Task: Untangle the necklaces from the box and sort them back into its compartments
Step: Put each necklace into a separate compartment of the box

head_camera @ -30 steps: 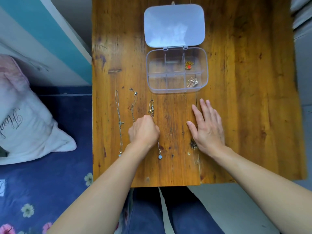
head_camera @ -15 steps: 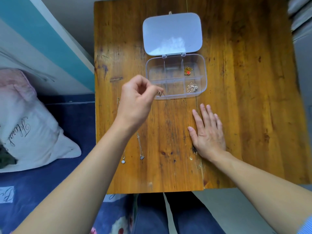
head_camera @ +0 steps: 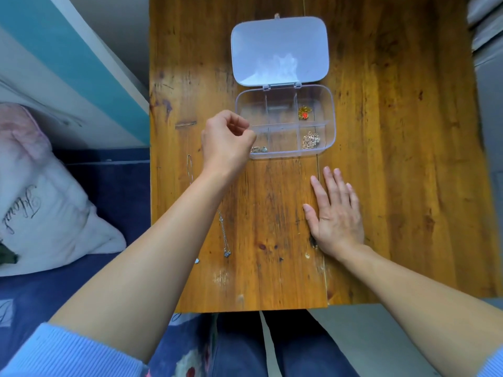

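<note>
The clear compartment box (head_camera: 331, 123) lies open on the wooden table (head_camera: 394, 159), its lid (head_camera: 279, 50) folded back. My left hand (head_camera: 226, 140) hovers over the near left compartment with fingertips pinched together. A silver necklace (head_camera: 259, 149) is bunched in that compartment just below them. A gold and red necklace (head_camera: 304, 113) fills the far right compartment, a pale gold one (head_camera: 310, 140) the near right. Two thin chains remain on the table: one (head_camera: 223, 235) right of my left forearm, the other (head_camera: 189, 170) mostly hidden under it. My right hand (head_camera: 336, 213) rests flat on the wood.
The table's left edge borders a teal and white panel (head_camera: 81, 63). A pink and white pillow (head_camera: 40, 200) lies on blue floral bedding at the left. The near table edge sits above my lap.
My left hand lifted one necklace off the table and carried it forward to the box's near left compartment, where it now bunches. My right hand stayed flat.
</note>
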Tool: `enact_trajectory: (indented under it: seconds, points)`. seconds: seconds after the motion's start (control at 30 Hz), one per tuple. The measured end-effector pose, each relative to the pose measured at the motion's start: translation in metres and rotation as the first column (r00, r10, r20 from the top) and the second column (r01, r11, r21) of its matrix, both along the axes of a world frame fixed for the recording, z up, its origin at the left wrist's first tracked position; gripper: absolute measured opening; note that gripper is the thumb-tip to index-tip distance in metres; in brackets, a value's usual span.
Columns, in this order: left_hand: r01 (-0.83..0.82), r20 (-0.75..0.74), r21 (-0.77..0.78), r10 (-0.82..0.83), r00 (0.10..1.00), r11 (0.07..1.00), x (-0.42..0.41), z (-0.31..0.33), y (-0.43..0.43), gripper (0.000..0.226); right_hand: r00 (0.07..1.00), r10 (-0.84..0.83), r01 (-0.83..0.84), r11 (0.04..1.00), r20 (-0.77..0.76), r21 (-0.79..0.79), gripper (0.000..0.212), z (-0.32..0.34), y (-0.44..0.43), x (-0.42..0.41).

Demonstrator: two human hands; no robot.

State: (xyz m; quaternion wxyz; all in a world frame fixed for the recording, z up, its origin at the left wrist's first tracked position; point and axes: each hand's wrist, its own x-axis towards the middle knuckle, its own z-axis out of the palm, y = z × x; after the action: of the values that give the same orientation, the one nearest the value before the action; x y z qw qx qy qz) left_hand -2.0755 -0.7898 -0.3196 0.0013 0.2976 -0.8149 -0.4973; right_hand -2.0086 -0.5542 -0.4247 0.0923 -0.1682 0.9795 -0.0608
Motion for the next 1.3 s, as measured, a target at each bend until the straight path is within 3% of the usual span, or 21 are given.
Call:
enact_trajectory:
  seconds: [0.1,0.23,0.37,0.5,0.63,0.77,0.93,1.13,1.3]
  points:
    - [-0.016,-0.038,-0.195,0.009,0.999,0.981,0.021,-0.003,-0.011,0.008,1.000,-0.001,0.001,1.000,0.001,-0.008,0.062,0.000,0.000,0.000]
    - [0.163,0.325,-0.320,-0.054,0.944,0.933,0.067,-0.024,-0.032,0.027,1.000,-0.002,0.002,1.000,0.006,-0.008,0.062,0.000,0.000,0.000]
    - [0.229,0.490,-0.325,-0.043,0.871,0.918,0.102,-0.034,-0.044,0.043,1.000,-0.006,0.006,1.000,0.001,0.008,0.062,0.000,0.000,0.000]
    - [0.250,0.606,-0.258,-0.045,0.794,0.933,0.110,-0.044,-0.044,0.040,1.000,-0.005,0.005,1.000,0.006,0.017,0.062,0.000,-0.001,0.000]
    - [0.251,0.616,-0.177,-0.092,0.782,0.952,0.107,-0.055,-0.045,0.021,1.000,-0.008,0.008,1.000,0.005,0.008,0.063,0.001,-0.001,0.001]
    - [0.328,0.631,-0.267,-0.094,0.770,0.906,0.102,-0.055,-0.037,0.025,1.000,-0.012,0.012,1.000,0.013,0.002,0.063,0.002,-0.002,0.001]
    - [0.316,0.505,-0.355,-0.104,0.857,0.880,0.102,-0.045,-0.028,0.020,1.000,-0.015,0.015,1.000,0.011,0.001,0.063,0.002,-0.001,0.001]
    - [0.155,0.170,-0.124,-0.133,0.976,0.980,0.082,-0.007,-0.030,0.011,1.000,-0.016,0.015,0.999,-0.010,-0.039,0.059,0.000,0.000,0.001]
    - [0.075,-0.090,0.090,-0.067,0.994,0.993,0.045,0.028,-0.024,0.022,1.000,-0.022,0.021,0.998,-0.020,-0.061,0.058,0.001,-0.001,0.001]
